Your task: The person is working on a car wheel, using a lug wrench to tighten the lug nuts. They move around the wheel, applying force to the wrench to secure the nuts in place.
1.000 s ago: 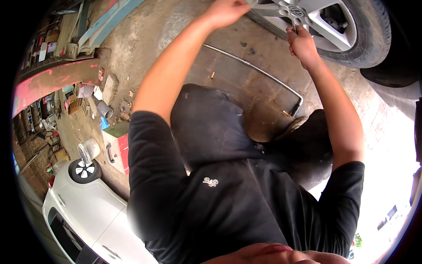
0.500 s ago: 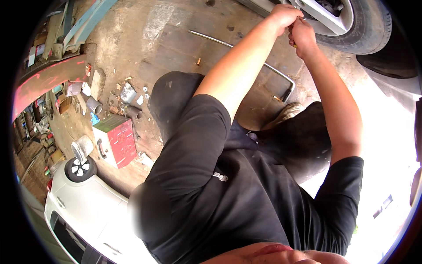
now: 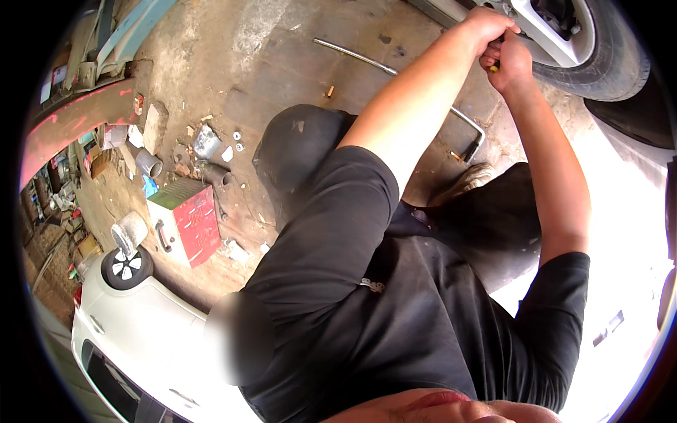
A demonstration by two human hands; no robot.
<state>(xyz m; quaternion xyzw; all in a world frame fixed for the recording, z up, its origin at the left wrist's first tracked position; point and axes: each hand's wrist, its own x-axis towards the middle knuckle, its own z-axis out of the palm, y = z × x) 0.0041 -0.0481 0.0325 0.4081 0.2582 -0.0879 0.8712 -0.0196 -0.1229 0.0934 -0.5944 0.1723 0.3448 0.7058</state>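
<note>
Both my arms reach to the car wheel at the upper right, a grey rim with a black tyre. My left hand is beside the rim's spokes, its fingers bent together; what they pinch, if anything, is hidden. Just below it, my right hand is wrapped round a small yellow-ended thing, of which only a bit shows between the fingers. The two hands almost touch. On the ground beneath my left forearm lies a long metal L-shaped wheel wrench, its bent end near my shoe.
At the left stand a red and white metal box with a handle and a whitish bucket. A white car is at the lower left. Metal pieces and scraps litter the ground. A red beam lies farther left.
The view has shifted, so the wheel and wrench appear farther right. My left hand is slightly nearer the rim's spokes. More of the yellow end shows in my right hand.
</note>
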